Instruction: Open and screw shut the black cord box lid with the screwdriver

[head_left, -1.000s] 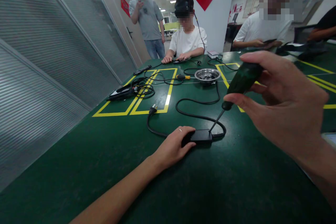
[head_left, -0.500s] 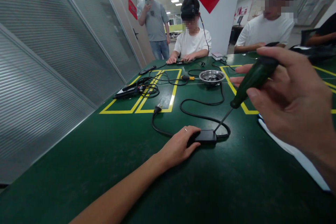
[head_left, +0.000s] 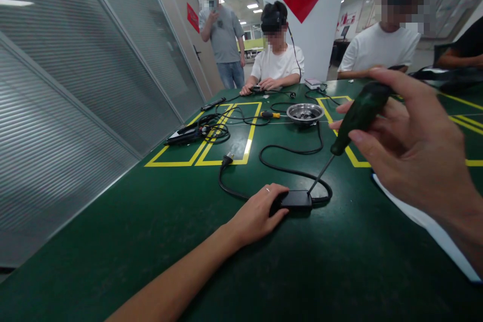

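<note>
A black power adapter [head_left: 299,199] lies flat on the green table. My left hand [head_left: 260,214] grips its left end, thumb on the near side and fingers over the top. In my right hand [head_left: 411,136] is a screwdriver [head_left: 358,118] with a dark green handle, tilted so its shaft points down and left. Its tip touches the adapter's top near the right end. From the adapter's left side a cord runs to a black plug [head_left: 227,159]. Another black cable [head_left: 279,148] leaves the right end, loops and snakes back toward a metal bowl.
The metal bowl [head_left: 305,113] holds small dark parts. Beside it lies a yellow-and-black screwdriver [head_left: 270,115]. Bundled black cables and devices [head_left: 188,134] sit within yellow tape at left. A white edged item [head_left: 418,221] lies under my right forearm. A co-worker [head_left: 277,60] sits opposite.
The screwdriver's handle and my right hand have shifted slightly left and the handle stands a little steeper. Its tip stays on the adapter. My left hand keeps its hold.
</note>
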`<state>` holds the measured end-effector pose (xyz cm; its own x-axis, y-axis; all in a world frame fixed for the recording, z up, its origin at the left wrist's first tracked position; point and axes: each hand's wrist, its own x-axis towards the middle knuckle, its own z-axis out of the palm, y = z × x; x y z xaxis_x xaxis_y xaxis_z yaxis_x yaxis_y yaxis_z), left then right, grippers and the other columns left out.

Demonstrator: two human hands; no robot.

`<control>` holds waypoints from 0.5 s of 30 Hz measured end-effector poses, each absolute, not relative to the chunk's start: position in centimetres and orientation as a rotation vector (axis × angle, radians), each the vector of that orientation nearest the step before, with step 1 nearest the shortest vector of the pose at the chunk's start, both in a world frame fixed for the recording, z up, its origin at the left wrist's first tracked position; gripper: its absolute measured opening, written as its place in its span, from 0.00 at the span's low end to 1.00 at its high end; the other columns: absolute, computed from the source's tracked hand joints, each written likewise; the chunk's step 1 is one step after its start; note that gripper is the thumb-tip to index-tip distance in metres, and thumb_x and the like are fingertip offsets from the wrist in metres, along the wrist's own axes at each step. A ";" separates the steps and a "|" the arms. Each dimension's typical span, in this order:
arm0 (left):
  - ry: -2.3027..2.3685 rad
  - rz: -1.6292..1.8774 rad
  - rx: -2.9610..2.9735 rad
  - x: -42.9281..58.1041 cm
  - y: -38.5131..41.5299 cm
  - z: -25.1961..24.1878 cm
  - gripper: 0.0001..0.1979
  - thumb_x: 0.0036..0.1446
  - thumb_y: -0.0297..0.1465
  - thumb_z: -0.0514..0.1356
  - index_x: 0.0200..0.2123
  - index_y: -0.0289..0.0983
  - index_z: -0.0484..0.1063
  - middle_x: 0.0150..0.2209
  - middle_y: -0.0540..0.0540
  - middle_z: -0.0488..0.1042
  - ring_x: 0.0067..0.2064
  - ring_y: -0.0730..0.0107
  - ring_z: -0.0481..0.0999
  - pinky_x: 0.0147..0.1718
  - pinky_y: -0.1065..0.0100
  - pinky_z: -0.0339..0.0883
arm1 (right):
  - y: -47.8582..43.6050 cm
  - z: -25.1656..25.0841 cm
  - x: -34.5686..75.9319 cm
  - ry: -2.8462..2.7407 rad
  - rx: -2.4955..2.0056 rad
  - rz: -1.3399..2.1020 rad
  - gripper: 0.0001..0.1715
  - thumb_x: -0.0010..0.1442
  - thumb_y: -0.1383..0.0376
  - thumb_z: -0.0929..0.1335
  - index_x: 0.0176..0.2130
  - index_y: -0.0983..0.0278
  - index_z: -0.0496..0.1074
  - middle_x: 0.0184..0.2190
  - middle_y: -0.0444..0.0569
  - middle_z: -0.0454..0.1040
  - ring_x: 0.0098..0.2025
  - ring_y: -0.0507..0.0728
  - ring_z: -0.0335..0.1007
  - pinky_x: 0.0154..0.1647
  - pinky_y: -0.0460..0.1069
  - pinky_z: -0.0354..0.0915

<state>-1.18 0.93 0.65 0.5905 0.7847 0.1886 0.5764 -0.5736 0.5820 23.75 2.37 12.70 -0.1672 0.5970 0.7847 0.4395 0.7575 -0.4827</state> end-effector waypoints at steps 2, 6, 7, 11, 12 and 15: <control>1.086 0.597 2.353 -1.2 1.0 0.6 0.22 0.60 0.28 0.59 0.56 0.41 0.59 0.52 0.43 0.67 0.53 0.61 0.68 0.54 0.57 0.62 | 2.5 12.6 23.8 -1.801 -0.799 0.187 0.46 0.46 0.72 0.72 0.60 0.53 0.55 0.55 0.48 0.67 0.51 0.59 0.71 0.50 0.57 0.72; 1.095 0.601 2.343 -1.2 1.0 0.6 0.22 0.59 0.29 0.60 0.56 0.41 0.59 0.52 0.43 0.67 0.52 0.61 0.68 0.54 0.58 0.62 | 2.5 12.6 23.7 -1.776 -0.815 0.084 0.46 0.44 0.74 0.73 0.59 0.56 0.58 0.57 0.50 0.64 0.51 0.58 0.71 0.49 0.52 0.73; 1.097 0.600 2.339 -1.2 1.0 0.6 0.22 0.59 0.29 0.60 0.56 0.41 0.59 0.51 0.43 0.67 0.52 0.61 0.68 0.54 0.58 0.62 | 2.5 12.6 23.7 -1.797 -0.813 0.109 0.46 0.46 0.75 0.71 0.60 0.56 0.56 0.56 0.50 0.66 0.50 0.57 0.72 0.48 0.51 0.73; 1.105 0.595 2.332 -1.2 1.0 0.6 0.22 0.59 0.29 0.60 0.56 0.41 0.59 0.51 0.43 0.68 0.52 0.61 0.68 0.53 0.58 0.63 | 2.4 12.6 23.6 -1.780 -0.810 0.179 0.47 0.45 0.74 0.72 0.61 0.58 0.55 0.56 0.52 0.66 0.49 0.58 0.72 0.44 0.49 0.75; 1.106 0.593 2.332 -1.2 1.0 0.7 0.22 0.59 0.29 0.60 0.56 0.41 0.59 0.51 0.43 0.68 0.52 0.61 0.68 0.53 0.58 0.63 | 2.4 12.6 23.6 -1.753 -0.825 0.152 0.47 0.44 0.72 0.74 0.60 0.58 0.57 0.57 0.52 0.65 0.49 0.58 0.72 0.40 0.48 0.76; 1.105 0.583 2.335 -1.2 1.0 0.8 0.22 0.59 0.29 0.60 0.56 0.41 0.59 0.51 0.44 0.67 0.52 0.61 0.68 0.54 0.58 0.62 | 2.5 12.6 23.8 -1.750 -0.868 0.105 0.46 0.43 0.70 0.74 0.59 0.54 0.59 0.58 0.49 0.64 0.48 0.59 0.73 0.31 0.47 0.77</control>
<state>-1.25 0.95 0.79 0.5815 0.7961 0.1675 0.5877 -0.5535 0.5901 23.76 2.55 12.58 -0.1049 0.5959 0.7962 0.4967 0.7250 -0.4771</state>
